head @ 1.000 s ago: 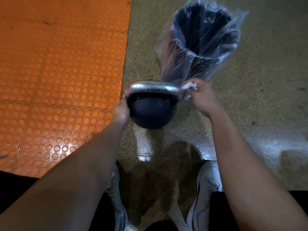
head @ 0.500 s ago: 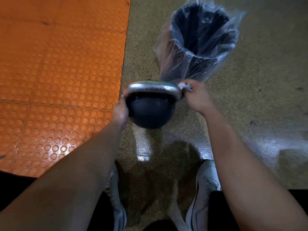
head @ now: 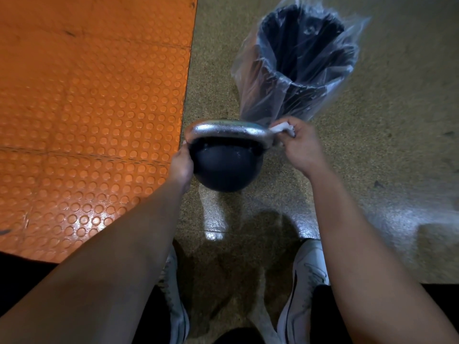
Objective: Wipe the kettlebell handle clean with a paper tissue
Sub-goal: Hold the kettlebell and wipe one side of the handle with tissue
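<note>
The black round kettlebell (head: 224, 170) with its silver metal handle (head: 227, 132) sits on the speckled floor (head: 385, 170), between the person's feet and a black plastic-lined bin (head: 301, 63). It is probably heavy and stiff, unlikely to shift. The left hand (head: 181, 165) steadies its side; whether those fingers curl cannot be told. The right hand (head: 299, 142) pinches a soft white paper tissue (head: 282, 127) against the handle's right corner. The bin crowds the far side; the orange studded mat (head: 87, 108) borders the left.

arms: both bare to the frame edge, no sleeves, no watch or bands visible
left hand (head: 182, 163): bare, no glove, no rings seen
right hand (head: 301, 147): bare, no glove, no rings seen
legs: black trousers or shorts (head: 323, 314), cannot tell which
shoes: white trainers (head: 308, 276) with black side stripe and thin line markings; the left one mostly hidden by the forearm
</note>
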Demonstrator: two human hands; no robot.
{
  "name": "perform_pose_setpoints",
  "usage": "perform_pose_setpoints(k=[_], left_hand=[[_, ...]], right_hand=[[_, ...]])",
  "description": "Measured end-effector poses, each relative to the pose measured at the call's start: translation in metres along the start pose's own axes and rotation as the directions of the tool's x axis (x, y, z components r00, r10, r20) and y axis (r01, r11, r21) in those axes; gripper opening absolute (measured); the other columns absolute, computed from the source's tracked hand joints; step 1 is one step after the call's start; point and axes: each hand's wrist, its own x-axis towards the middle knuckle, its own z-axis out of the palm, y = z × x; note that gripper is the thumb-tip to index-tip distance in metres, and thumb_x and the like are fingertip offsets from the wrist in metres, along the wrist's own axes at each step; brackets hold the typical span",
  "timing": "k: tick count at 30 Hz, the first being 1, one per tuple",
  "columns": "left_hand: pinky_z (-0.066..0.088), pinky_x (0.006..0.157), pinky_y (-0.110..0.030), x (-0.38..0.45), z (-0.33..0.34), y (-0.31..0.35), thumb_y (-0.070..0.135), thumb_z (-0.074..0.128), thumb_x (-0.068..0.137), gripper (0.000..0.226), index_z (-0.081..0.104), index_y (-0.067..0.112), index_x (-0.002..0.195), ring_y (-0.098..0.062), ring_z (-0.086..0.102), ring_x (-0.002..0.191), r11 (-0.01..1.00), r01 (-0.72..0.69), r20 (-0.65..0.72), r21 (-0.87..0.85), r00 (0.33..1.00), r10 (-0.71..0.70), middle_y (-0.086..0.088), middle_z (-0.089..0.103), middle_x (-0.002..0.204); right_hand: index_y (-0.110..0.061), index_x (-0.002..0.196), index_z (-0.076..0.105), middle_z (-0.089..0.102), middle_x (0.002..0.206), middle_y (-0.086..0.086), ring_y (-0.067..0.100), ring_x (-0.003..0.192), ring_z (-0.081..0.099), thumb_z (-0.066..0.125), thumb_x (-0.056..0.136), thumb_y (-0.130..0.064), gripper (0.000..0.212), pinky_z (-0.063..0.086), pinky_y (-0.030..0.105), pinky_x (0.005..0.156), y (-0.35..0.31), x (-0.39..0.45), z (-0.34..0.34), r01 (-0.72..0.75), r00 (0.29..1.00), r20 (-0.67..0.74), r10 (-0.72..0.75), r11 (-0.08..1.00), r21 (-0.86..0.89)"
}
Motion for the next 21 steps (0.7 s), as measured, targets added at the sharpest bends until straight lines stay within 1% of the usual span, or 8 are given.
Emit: perform_pose_setpoints(k=[4,7,11,12,14,16,18,21], left_hand=[[0.038,0.114,-0.048,-0.001,0.000,0.000,0.052,0.039,0.103,0.054,0.059,0.012,0.133,-0.028,0.052,0.128,1.000,0.006,0.007,-0.017,1.000,-0.006,-0.010,0.062,0.133],[0.037,0.114,-0.048,-0.001,0.002,0.001,0.048,0.039,0.104,0.053,0.058,0.010,0.134,-0.028,0.052,0.128,0.999,0.004,0.011,-0.034,1.000,-0.004,-0.010,0.062,0.133],[0.037,0.114,-0.050,-0.002,0.001,0.001,0.050,0.037,0.103,0.054,0.059,0.010,0.132,-0.030,0.052,0.128,1.000,0.012,0.009,-0.010,1.000,-0.011,-0.012,0.062,0.133],[0.037,0.114,-0.050,-0.002,0.001,0.001,0.051,0.038,0.103,0.054,0.060,0.011,0.131,-0.030,0.052,0.128,1.000,0.009,0.007,-0.009,1.000,-0.009,-0.012,0.062,0.132],[0.037,0.114,-0.051,0.000,0.001,0.000,0.052,0.040,0.101,0.054,0.062,0.011,0.130,-0.029,0.054,0.127,1.000,0.001,-0.003,-0.009,1.000,-0.001,-0.011,0.064,0.130],[0.039,0.113,-0.049,0.002,0.001,0.000,0.051,0.041,0.101,0.054,0.062,0.010,0.129,-0.028,0.055,0.126,1.000,-0.002,-0.014,-0.016,1.000,0.001,-0.010,0.065,0.128],[0.041,0.112,-0.047,0.002,0.001,0.001,0.051,0.041,0.100,0.055,0.061,0.009,0.130,-0.027,0.056,0.123,1.000,0.000,-0.009,-0.021,1.000,-0.001,-0.009,0.065,0.127],[0.042,0.111,-0.046,0.001,0.001,0.001,0.050,0.040,0.102,0.053,0.061,0.009,0.128,-0.026,0.057,0.121,1.000,-0.003,-0.004,-0.019,1.000,0.003,-0.009,0.065,0.126]], right_hand=[[-0.035,0.104,0.073,0.075,0.097,-0.006,0.021,0.092,0.070,0.058,0.104,-0.009,0.030,0.055,0.033,0.078,0.006,-0.001,0.008,-0.026,0.999,0.037,0.027,0.999,-0.030],[-0.035,0.098,0.076,0.077,0.105,-0.007,0.018,0.103,0.072,0.057,0.102,-0.002,0.038,0.059,0.035,0.090,0.000,0.005,0.009,0.001,1.000,0.017,-0.001,0.999,0.052],[-0.035,0.092,0.071,0.075,0.095,-0.009,0.010,0.087,0.069,0.057,0.102,-0.001,0.038,0.052,0.027,0.071,0.008,-0.003,0.003,-0.032,0.999,-0.041,0.033,0.999,0.018],[-0.034,0.093,0.071,0.076,0.093,-0.007,0.012,0.086,0.070,0.056,0.103,-0.002,0.037,0.054,0.030,0.073,0.011,-0.004,0.005,-0.039,0.999,-0.036,0.039,0.999,-0.011],[-0.034,0.099,0.076,0.078,0.095,-0.005,0.018,0.091,0.074,0.056,0.101,-0.004,0.036,0.061,0.040,0.085,0.011,-0.002,0.011,-0.027,1.000,-0.016,0.026,0.998,-0.055],[-0.039,0.103,0.079,0.079,0.102,-0.013,0.016,0.101,0.073,0.055,0.100,-0.005,0.042,0.059,0.044,0.095,0.006,0.000,0.015,-0.003,1.000,-0.024,0.002,1.000,-0.028],[-0.039,0.099,0.078,0.078,0.105,-0.017,0.010,0.108,0.070,0.055,0.100,0.001,0.046,0.056,0.033,0.100,0.002,-0.005,0.016,0.030,0.998,-0.060,-0.027,0.998,0.051],[-0.032,0.105,0.077,0.077,0.098,-0.007,0.013,0.096,0.071,0.057,0.100,0.003,0.041,0.052,0.019,0.080,0.010,-0.017,0.016,0.010,0.993,-0.117,-0.001,0.997,0.077]])
